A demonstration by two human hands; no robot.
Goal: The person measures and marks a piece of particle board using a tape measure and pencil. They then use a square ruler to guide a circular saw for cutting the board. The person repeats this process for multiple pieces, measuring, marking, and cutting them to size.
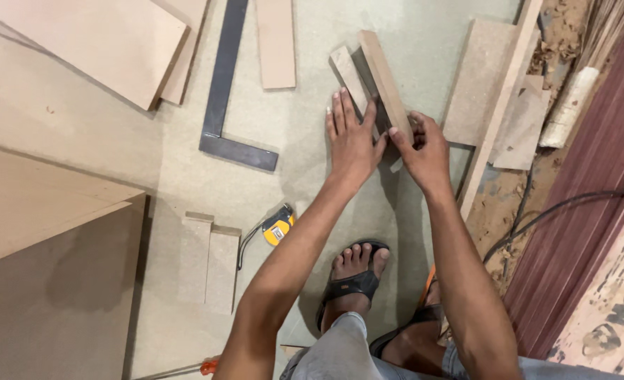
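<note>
Head view: two narrow board strips are handled over a pale sheet floor (291, 141). The longer strip (386, 84) is pinched at its near end by the right hand (424, 151), fingers closed on it, strip angled up and away from the grip. The left hand (351, 141) is laid flat, fingers spread, not closed on anything, fingertips touching the shorter strip (351, 77), which lies just left of the gripped strip. A steel square (220, 105) is seen well left of the hands. A yellow tape measure (278, 229) lies below the left wrist, near a sandalled foot (354, 278). Two board offcuts (210, 264) lie left of the tape.
</note>
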